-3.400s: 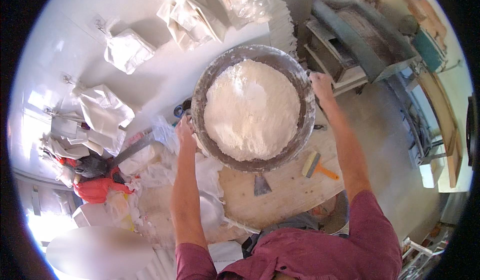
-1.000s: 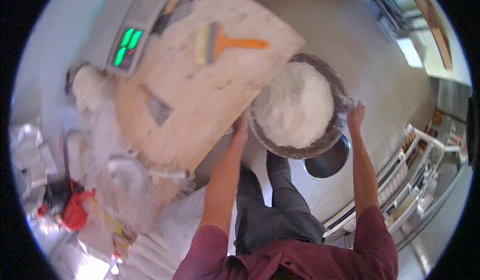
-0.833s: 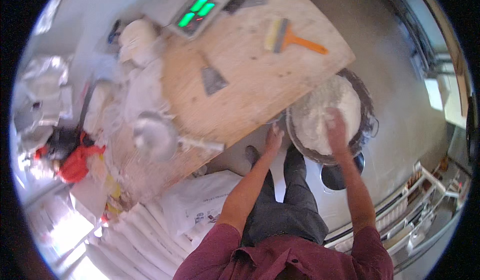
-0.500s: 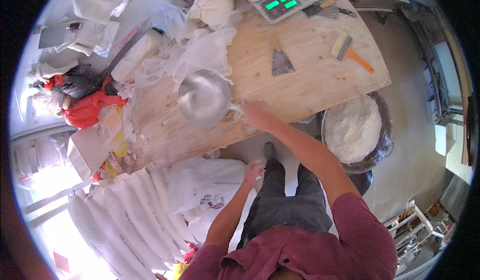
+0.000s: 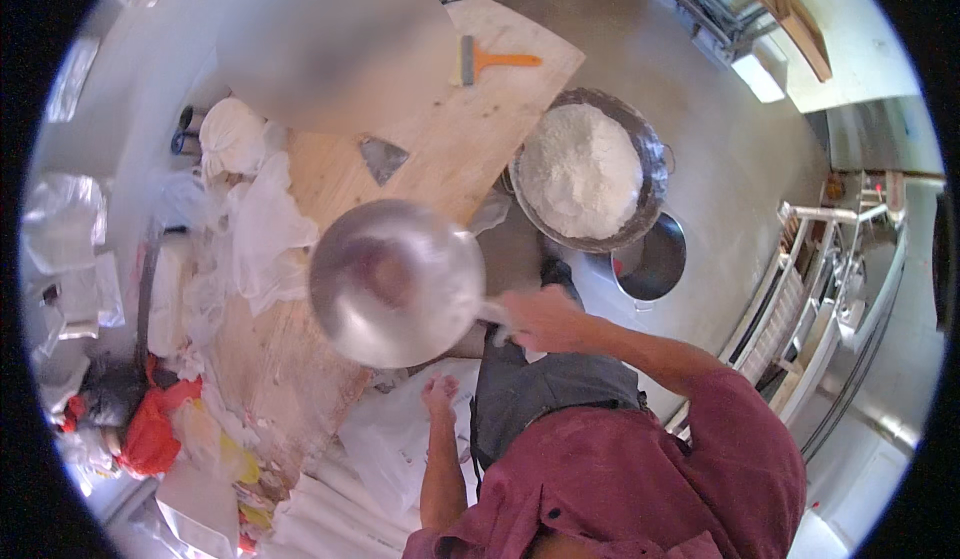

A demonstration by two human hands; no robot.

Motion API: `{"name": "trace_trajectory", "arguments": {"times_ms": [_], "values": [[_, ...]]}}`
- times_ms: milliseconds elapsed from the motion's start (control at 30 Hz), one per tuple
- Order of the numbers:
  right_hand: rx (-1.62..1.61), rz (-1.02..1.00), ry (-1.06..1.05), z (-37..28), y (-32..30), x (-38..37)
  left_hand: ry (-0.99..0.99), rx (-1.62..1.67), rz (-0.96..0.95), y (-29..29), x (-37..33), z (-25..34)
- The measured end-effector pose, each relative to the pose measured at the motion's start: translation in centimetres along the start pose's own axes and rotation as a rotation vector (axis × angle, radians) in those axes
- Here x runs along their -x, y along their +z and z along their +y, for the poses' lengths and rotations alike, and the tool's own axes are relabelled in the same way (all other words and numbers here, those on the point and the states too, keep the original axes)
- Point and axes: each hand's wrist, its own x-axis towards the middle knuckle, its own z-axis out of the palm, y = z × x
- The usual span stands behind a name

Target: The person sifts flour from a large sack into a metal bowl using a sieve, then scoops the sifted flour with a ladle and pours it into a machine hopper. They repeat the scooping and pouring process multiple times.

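Note:
My right hand (image 5: 543, 321) is closed around the short handle of a large, shiny metal dipper (image 5: 395, 284). Its round bowl hangs over the near edge of the wooden table (image 5: 430, 174), with the inside facing up; I see nothing in it but reflections. My left hand (image 5: 438, 395) is held low in front of me, above a white plastic sack (image 5: 385, 434). Its fingers look loosely bent and apart, with nothing visible in them. Beyond the dipper, a metal scraper blade (image 5: 382, 159) lies on the tabletop.
A wide dark basin of white powder (image 5: 580, 171) stands off the table's right edge, beside a metal bucket (image 5: 652, 259). An orange-handled scraper (image 5: 505, 60) lies near the far corner. Plastic bags (image 5: 270, 229) and a tied white bundle (image 5: 232, 137) crowd the left. A blurred patch hides the far end.
My right hand has lifted the dipper from over the tabletop and brought it nearer to me. The view has turned right, so the basin now shows more centrally and the bucket appears.

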Motion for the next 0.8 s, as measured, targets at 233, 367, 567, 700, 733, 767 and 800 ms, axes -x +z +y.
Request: {"name": "trace_trajectory", "arguments": {"times_ms": [233,367,567,700,733,767,800], "values": [[-1.418,0.418,0.542,16.0,2.0,4.4,0.006,-0.233,-0.122,7.3,0.6,5.9],[-0.859,0.868,0.668,30.8,4.9,1.6,0.036,-0.241,-0.169,12.3,1.4,8.2],[-0.289,0.637,0.912,40.0,5.4,1.4,-0.012,-0.422,-0.175,16.6,4.2,7.7],[-0.308,0.572,0.891,43.9,8.2,-0.7,-0.08,-0.497,-0.16,18.5,4.4,6.7],[-0.339,0.543,0.894,44.0,7.5,-1.5,-0.104,-0.516,-0.136,19.2,4.7,6.8],[-0.371,0.513,0.897,44.2,6.9,-2.4,-0.13,-0.535,-0.111,19.8,5.0,7.0],[-0.355,0.469,0.907,44.2,5.8,-3.0,-0.121,-0.543,-0.119,20.2,5.2,7.3]]}}
